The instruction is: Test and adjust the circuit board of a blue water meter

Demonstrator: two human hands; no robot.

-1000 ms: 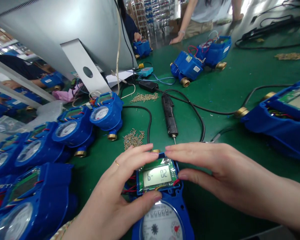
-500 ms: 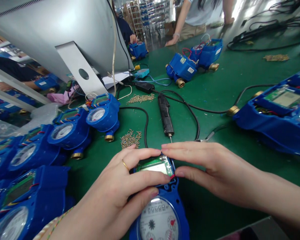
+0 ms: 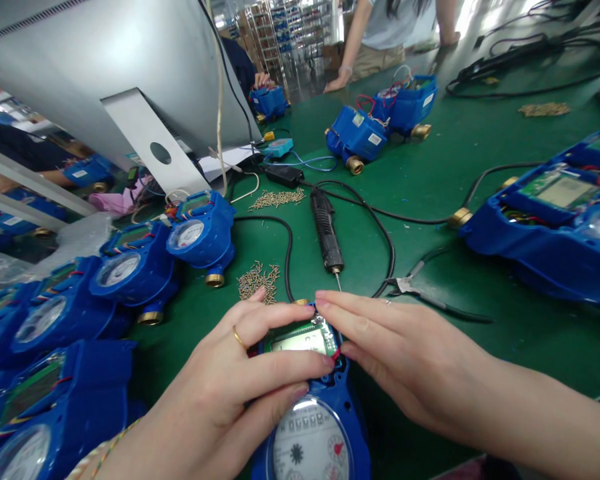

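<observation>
In front of me a blue water meter (image 3: pixel 359 433) lies with its round white dial facing up. At its far end sits a green circuit board (image 3: pixel 329 339) with a small lit display (image 3: pixel 300 341). My left hand (image 3: pixel 225 373) spans the board, forefinger along the far edge and other fingers on the near edge. My right hand (image 3: pixel 405 347) holds the board's right edge, fingertips at the far corner and thumb near a red wire. Both hands are closed on the board, partly hiding it. Just beyond lies a black electric screwdriver (image 3: pixel 326 230), its bit pointing towards me.
Several blue meters (image 3: pixel 130 263) line the left side; another large one (image 3: pixel 545 227) is at right. Small screws (image 3: pixel 259 281) lie in piles. Pliers (image 3: pixel 415 287) rest beyond my right hand. A monitor (image 3: pixel 105 60) stands back left. Co-workers' hands (image 3: pixel 337 81) show at the far side.
The view has shifted slightly, showing more of the pliers. Dark digits now appear on the display. Both hands stay on the board, with the right fingers bent a little more.
</observation>
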